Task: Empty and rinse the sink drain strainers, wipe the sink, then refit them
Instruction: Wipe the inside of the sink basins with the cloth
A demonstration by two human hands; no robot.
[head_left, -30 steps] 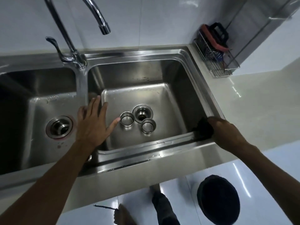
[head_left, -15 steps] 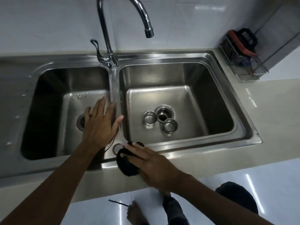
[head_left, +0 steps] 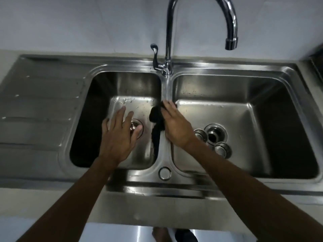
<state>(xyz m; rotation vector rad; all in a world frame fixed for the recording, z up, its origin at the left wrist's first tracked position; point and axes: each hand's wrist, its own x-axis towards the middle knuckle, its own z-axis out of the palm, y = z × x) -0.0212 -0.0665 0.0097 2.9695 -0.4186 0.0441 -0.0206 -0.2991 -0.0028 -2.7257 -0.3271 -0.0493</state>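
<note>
Head view: I am wiping now. My right hand (head_left: 176, 127) presses flat on the soft black rag (head_left: 156, 115), just in front of the bent shiny steel tap (head_left: 168, 32). My left hand (head_left: 118, 135) is spread wide, left of the tap. Two small round steel strainers (head_left: 222, 148) lie right of it. Next I should finish wiping, then refit them.

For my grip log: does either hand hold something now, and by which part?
Left hand: nothing. Right hand presses the upper part of the black cloth onto the sink divider with flat fingers.
</note>
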